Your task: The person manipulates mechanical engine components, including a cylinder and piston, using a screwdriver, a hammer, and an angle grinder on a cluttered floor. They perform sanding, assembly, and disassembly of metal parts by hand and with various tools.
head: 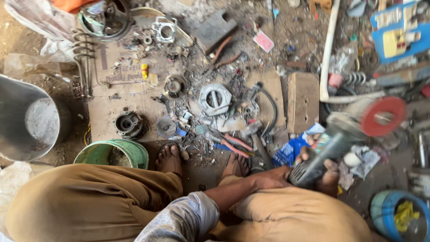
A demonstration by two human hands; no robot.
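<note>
Head view, tool: we see an angle grinder (345, 136) held out over the cluttered floor on the right, its red disc (383, 116) blurred, so we judge it is either moving or spinning.
Head view, left hand: our left hand (268, 178) reaches across the right knee and its fingers are clenched around the rear end of the grinder's dark body, probably to steady the tail.
Head view, right hand: our right hand (324, 172) wraps the same body from below and further forward, fingers curled tight on it, taking the weight.
Head view, how the tool looks: grey-green housing, dark ribbed grip, pale guard behind the disc; the edges are smeared.
Head view, ground: a cardboard sheet (112, 107) carries scattered metal parts, likely kept there off the dirt, among them a round grey casting (215, 98).
Head view, nearby: red-handled pliers (235, 144) lie near the bare feet (170, 159), a green bucket (114, 153) stands beside the left knee, and a metal tub (27, 118) sits far left.
</note>
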